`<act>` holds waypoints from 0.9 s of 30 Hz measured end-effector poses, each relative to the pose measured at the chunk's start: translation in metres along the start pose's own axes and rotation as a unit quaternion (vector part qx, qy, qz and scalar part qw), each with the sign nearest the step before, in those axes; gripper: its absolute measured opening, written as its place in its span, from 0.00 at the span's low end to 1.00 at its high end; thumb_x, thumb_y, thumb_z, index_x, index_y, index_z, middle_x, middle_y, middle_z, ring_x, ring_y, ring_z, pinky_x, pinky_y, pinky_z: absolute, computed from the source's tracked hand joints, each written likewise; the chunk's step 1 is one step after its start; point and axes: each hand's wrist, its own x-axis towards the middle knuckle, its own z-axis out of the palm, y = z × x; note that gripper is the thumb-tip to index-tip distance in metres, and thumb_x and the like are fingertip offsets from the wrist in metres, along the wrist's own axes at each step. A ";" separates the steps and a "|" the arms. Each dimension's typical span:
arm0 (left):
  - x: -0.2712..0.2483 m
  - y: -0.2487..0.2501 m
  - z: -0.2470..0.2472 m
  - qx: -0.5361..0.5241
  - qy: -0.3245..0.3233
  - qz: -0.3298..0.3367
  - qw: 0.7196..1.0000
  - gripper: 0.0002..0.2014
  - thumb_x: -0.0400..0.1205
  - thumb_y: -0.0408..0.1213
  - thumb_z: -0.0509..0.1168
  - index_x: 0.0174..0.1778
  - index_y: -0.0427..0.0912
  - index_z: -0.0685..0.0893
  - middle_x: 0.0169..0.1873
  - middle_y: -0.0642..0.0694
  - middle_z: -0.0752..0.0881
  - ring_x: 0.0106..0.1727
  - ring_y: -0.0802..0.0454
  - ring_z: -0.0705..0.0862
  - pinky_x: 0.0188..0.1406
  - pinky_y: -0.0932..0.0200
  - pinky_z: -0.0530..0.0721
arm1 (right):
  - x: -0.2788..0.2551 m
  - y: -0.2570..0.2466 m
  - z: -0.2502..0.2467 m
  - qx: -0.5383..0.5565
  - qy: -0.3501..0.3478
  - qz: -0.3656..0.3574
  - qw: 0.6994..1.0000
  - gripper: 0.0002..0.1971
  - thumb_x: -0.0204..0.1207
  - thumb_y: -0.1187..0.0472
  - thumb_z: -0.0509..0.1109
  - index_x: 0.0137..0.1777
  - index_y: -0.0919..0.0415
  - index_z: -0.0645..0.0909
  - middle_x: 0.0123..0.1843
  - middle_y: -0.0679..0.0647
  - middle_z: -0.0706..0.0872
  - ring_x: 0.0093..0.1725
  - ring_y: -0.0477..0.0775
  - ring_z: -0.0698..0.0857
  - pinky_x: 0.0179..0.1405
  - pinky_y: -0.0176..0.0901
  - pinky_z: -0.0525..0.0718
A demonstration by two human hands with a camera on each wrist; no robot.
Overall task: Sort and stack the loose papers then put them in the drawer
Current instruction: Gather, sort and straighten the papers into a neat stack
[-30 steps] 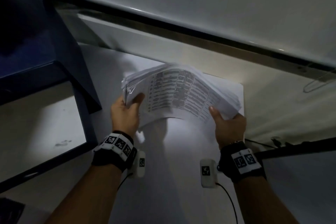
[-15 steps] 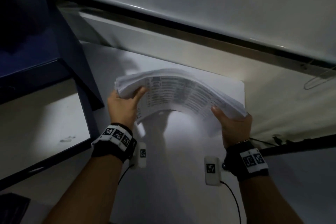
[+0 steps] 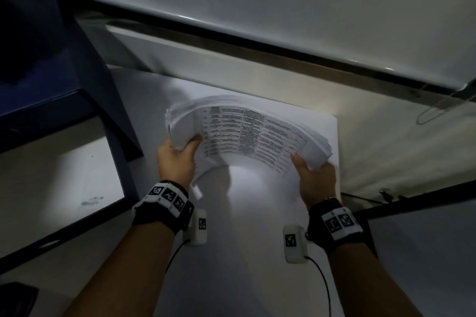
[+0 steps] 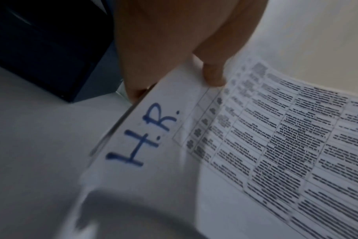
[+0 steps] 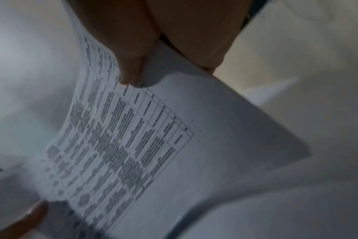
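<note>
The thick, limp stack of white printed papers (image 3: 247, 134), arched above the white tabletop (image 3: 244, 252), is pinched at opposite short edges by the left hand (image 3: 177, 159) and right hand (image 3: 315, 177); it appears floppy, so both ends likely need support.

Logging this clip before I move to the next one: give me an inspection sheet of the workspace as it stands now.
Surface: white tabletop, lit in the middle.
Job's things: paper stack held bowed above the table; top sheet a printed table, "H.R." handwritten at its left end. Drawer: not identifiable.
Clutter: nothing seen.
Grips: left hand and right hand each hold one end of the stack, thumbs on top.
Cables: black lead from right wrist unit.
Surroundings: dark blue furniture on the left.
</note>
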 end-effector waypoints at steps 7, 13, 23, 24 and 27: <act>-0.021 0.095 -0.001 0.343 -0.051 0.371 0.862 0.53 0.62 0.61 0.76 0.82 0.58 0.58 0.83 0.56 0.59 0.85 0.48 0.53 0.82 0.37 0.50 | 0.001 -0.075 -0.033 -0.263 -0.068 -0.346 0.898 0.02 0.73 0.67 0.77 0.45 0.65 0.90 0.36 0.58 0.90 0.33 0.46 0.85 0.32 0.34 0.80; -0.012 0.130 0.007 0.320 -0.218 0.408 0.827 0.12 0.76 0.54 0.68 0.46 0.51 0.84 0.33 0.52 0.88 0.40 0.47 0.87 0.39 0.50 0.83 | 0.005 -0.117 -0.024 -0.249 -0.009 -0.464 0.850 0.11 0.72 0.54 0.77 0.49 0.59 0.88 0.44 0.56 0.90 0.44 0.45 0.83 0.43 0.27 0.71; -0.019 0.087 -0.001 -0.065 -0.251 0.130 0.957 0.11 0.79 0.22 0.67 0.51 0.42 0.86 0.43 0.51 0.93 0.45 0.55 0.91 0.45 0.59 0.88 | 0.000 -0.078 0.001 0.150 -0.116 -0.036 0.981 0.18 0.61 0.59 0.84 0.51 0.55 0.87 0.45 0.47 0.93 0.50 0.55 0.91 0.45 0.48 0.91; -0.024 0.083 0.003 -0.063 -0.224 0.134 0.963 0.10 0.80 0.24 0.67 0.52 0.43 0.86 0.44 0.50 0.93 0.46 0.53 0.91 0.46 0.57 0.89 | -0.001 -0.078 0.006 0.112 -0.091 -0.042 0.989 0.10 0.65 0.61 0.83 0.44 0.52 0.87 0.39 0.44 0.93 0.46 0.54 0.92 0.42 0.46 0.91; -0.038 0.068 0.011 -0.055 -0.137 0.159 0.976 0.11 0.83 0.26 0.66 0.60 0.38 0.82 0.48 0.52 0.90 0.50 0.61 0.90 0.50 0.64 0.87 | -0.010 -0.073 0.018 0.080 -0.043 -0.063 0.994 0.07 0.69 0.60 0.81 0.33 0.49 0.87 0.32 0.40 0.91 0.38 0.47 0.92 0.40 0.49 0.91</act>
